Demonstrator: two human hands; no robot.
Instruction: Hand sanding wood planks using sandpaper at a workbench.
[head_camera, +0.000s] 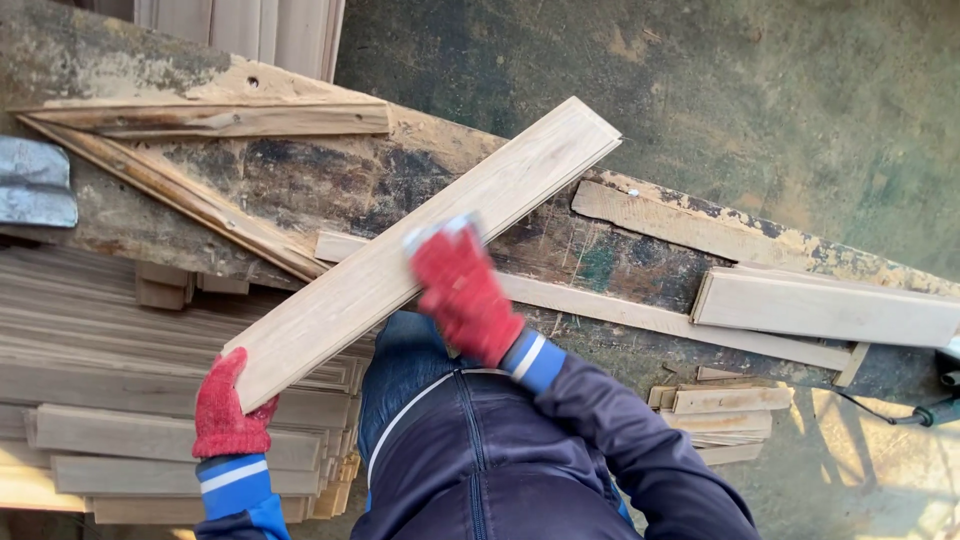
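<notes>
The plank (420, 250) lies slantwise over the worn bench (300, 180), its long axis running from the lower left, at the person's body, up to the right, where its far end juts past the bench edge. The left hand (228, 408), in a red glove, is clamped round the near end. The right hand (462, 290), also red-gloved and blurred, presses a small pale block (440, 230) on the plank's face, fingers curled over it. More boards (120, 440) are stacked at the left.

Long pale wooden plank (420, 250) — bare, smooth-faced — lies slanted across the worn bench.
</notes>
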